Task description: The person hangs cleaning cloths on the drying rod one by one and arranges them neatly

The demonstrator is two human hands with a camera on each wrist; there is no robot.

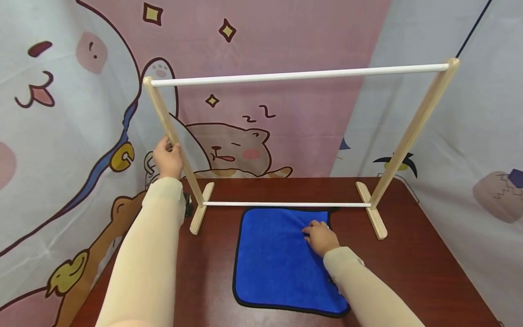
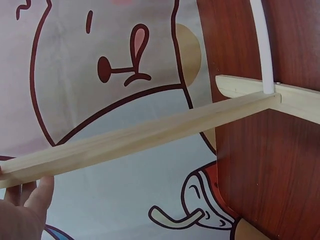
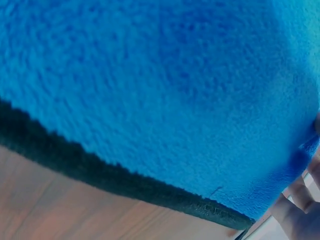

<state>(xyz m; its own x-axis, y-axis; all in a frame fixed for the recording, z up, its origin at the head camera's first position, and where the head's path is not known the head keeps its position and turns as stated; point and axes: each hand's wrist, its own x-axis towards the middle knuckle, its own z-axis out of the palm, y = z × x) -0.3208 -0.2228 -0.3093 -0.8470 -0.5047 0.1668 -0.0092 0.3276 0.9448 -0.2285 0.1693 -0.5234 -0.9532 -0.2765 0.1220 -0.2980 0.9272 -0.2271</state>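
Observation:
A rack of pale wooden posts and white rods stands on the table. My left hand holds its left post partway up, the fingertips against the wood in the left wrist view. Below the lower white rod lies a blue towel with a black border, mostly flat. With my right hand I pinch the towel near its far right corner, where the cloth puckers. In the right wrist view the blue pile fills most of the picture, and the fingers show at the right edge.
The dark red-brown table carries the rack's wooden feet. Behind and beside it hangs a cloth backdrop with cartoon animals. A small dark object, partly hidden, sits by the left foot.

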